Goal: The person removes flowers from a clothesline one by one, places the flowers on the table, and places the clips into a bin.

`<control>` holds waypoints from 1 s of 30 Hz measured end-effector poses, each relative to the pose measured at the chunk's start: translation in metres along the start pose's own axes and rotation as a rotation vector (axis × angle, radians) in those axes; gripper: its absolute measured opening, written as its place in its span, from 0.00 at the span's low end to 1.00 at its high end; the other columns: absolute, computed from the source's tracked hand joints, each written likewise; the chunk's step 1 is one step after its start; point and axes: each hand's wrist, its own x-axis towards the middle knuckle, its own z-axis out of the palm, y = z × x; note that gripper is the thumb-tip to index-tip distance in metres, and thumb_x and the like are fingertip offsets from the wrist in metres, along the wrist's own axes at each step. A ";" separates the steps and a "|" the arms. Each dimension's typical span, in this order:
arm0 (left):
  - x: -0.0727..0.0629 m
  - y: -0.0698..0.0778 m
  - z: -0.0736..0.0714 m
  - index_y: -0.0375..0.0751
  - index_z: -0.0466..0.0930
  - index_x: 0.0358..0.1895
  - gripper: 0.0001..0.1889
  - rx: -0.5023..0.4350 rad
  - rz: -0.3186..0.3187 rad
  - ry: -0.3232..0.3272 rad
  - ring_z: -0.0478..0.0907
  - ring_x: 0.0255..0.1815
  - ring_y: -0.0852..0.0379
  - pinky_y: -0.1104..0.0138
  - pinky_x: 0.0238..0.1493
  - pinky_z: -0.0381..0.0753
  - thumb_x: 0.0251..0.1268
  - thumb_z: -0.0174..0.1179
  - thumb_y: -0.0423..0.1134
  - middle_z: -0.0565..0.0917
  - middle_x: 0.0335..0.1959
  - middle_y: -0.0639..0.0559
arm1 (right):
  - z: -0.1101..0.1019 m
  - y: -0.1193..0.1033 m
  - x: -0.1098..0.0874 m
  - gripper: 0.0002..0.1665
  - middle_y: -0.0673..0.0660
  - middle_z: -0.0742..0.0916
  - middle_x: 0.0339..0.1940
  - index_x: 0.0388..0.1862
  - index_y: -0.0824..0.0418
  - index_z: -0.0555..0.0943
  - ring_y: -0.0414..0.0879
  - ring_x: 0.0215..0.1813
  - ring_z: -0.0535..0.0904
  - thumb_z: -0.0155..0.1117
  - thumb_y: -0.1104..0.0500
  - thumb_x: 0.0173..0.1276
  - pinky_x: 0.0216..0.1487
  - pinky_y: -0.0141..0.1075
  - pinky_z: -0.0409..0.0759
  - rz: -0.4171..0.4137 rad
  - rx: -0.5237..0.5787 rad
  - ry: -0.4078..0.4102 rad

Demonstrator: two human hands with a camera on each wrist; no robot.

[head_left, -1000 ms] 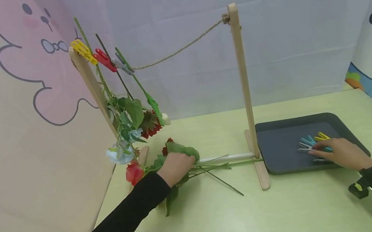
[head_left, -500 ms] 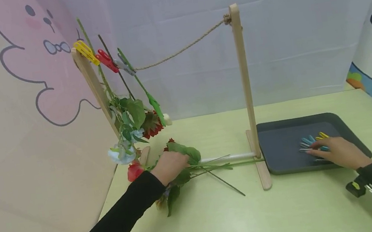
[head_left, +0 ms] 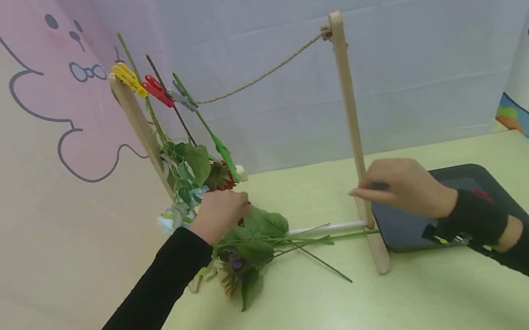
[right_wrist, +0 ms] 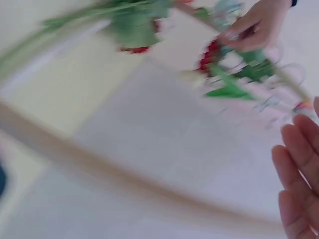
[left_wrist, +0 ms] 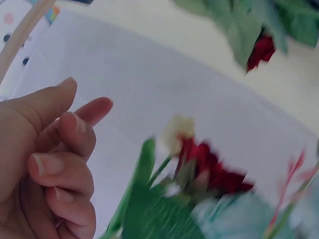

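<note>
A rope (head_left: 262,78) is strung between a left post (head_left: 139,126) and a right post (head_left: 351,118), near twelve o'clock. Hanging flowers (head_left: 199,163) at nine o'clock are held by three clips (head_left: 158,91), bunched at ten. These flowers could be knocked, or a clip slid along, if brushed by the left hand (head_left: 220,212), seen close by at eight o'clock, its fingers loosely bent and nothing visibly grasped. Between six and seven, loose flowers (head_left: 254,252) are piled on the table (head_left: 313,317); because their stems are crossed, several could be dragged if one were lifted. The right post could be bumped by the right hand (head_left: 404,190), between three and four o'clock; whether anything is pinched there cannot be told. The tray (head_left: 399,227) behind is partly covered by that hand and arm. The right wrist view is badly blurred, its nearer fingers cut off at four o'clock.
</note>
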 end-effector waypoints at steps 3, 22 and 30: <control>0.008 -0.011 -0.023 0.47 0.75 0.22 0.12 -0.032 -0.086 0.066 0.59 0.13 0.60 0.69 0.18 0.50 0.64 0.56 0.45 0.65 0.11 0.55 | -0.001 -0.013 0.063 0.24 0.49 0.81 0.18 0.18 0.58 0.81 0.38 0.21 0.75 0.53 0.45 0.68 0.23 0.29 0.71 -0.163 0.047 0.068; 0.053 -0.048 -0.094 0.38 0.81 0.40 0.17 -0.355 -0.647 0.070 0.76 0.29 0.47 0.58 0.29 0.73 0.66 0.53 0.50 0.81 0.27 0.43 | 0.067 -0.033 0.274 0.37 0.59 0.75 0.58 0.62 0.64 0.68 0.49 0.60 0.68 0.64 0.45 0.59 0.61 0.34 0.66 0.422 0.155 -0.194; 0.056 -0.043 -0.078 0.39 0.70 0.58 0.21 -0.523 -0.579 0.105 0.76 0.34 0.46 0.58 0.39 0.73 0.70 0.48 0.48 0.81 0.34 0.40 | 0.080 -0.035 0.282 0.33 0.56 0.76 0.60 0.63 0.62 0.68 0.46 0.62 0.71 0.61 0.48 0.63 0.60 0.32 0.68 0.589 0.390 -0.196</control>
